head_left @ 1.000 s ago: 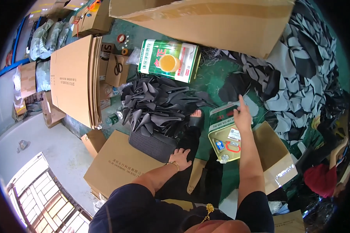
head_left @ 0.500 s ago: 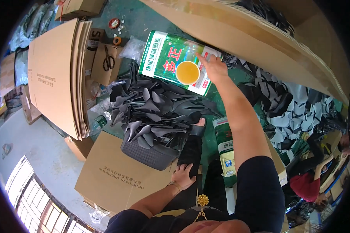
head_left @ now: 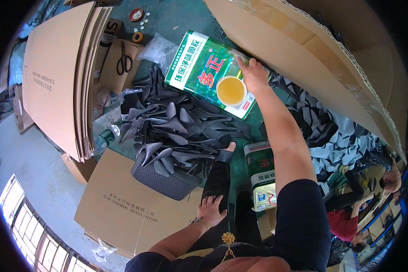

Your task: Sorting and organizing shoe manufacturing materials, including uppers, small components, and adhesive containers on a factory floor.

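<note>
My right hand (head_left: 255, 75) is at the far right edge of a green and white rectangular can (head_left: 199, 56), one finger over its printed face and the others bent at its edge. A round, white-rimmed spot filled with amber (head_left: 231, 90) shows on that face. Whether it is a tub or an opening, I cannot tell. My left hand (head_left: 211, 211) lies flat on my black-trousered leg with fingers spread, holding nothing. Beyond my leg, dark grey curved foam-like pieces (head_left: 181, 118) form a heap, partly over a dark textured block (head_left: 167, 182).
Folded cardboard (head_left: 54, 77) stands at left, near scissors (head_left: 123, 59) and a plastic bottle (head_left: 107, 138). A closed carton (head_left: 118, 199) lies near left; a big open carton (head_left: 303, 45) rises at right. Another can (head_left: 260, 177) stands beside my leg. A co-worker in red (head_left: 343, 224) is at right.
My right hand has gone from pointing over the can to bending its fingers at the edge. The can has turned slightly and shifted right. My left hand stays on my leg.
</note>
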Tool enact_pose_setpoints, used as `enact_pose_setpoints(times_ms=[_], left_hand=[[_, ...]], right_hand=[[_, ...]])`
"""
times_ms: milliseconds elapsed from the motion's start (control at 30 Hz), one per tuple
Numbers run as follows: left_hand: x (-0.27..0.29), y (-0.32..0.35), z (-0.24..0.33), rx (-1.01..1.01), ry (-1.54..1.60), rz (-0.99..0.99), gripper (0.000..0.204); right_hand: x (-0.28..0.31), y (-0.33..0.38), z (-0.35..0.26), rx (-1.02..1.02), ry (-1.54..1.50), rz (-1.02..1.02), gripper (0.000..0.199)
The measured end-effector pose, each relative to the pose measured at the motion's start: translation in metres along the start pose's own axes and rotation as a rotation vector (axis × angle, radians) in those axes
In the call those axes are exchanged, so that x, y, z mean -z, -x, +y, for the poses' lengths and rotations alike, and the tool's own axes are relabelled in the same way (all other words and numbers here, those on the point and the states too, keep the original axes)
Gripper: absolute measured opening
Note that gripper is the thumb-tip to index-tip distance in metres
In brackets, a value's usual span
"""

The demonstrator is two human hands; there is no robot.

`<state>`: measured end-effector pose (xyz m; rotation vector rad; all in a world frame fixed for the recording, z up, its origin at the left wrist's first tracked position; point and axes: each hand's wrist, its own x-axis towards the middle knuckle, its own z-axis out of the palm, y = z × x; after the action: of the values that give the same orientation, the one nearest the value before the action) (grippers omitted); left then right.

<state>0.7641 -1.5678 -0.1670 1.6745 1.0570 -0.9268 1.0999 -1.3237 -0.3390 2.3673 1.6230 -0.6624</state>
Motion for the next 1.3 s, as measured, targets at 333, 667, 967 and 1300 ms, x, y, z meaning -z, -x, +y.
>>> enact_pose_setpoints(times_ms=[333,667,967,1300], left_hand=[[-0.008,-0.001,0.004,-0.064,-0.034,0.027,0.060],[-0.025,0.009,0.016,0.011,-0.164,-0.041,0.059],[-0.071,0.017,0.043,-0.030,-0.474,-0.064,0.061],[-0.133,0.029,0.064,0.014,-0.692,-0.014,0.061]], right_hand=[[-0.015,0.032,0.048,-0.291,-0.559,0.289,0.041],[0.009,0.262,0.133,0.113,-3.144,0.353,0.059],[-0.017,0.442,0.217,0.185,-3.173,0.899,0.049],[-0.108,0.637,0.298,-0.873,-2.958,1.474,0.016]])
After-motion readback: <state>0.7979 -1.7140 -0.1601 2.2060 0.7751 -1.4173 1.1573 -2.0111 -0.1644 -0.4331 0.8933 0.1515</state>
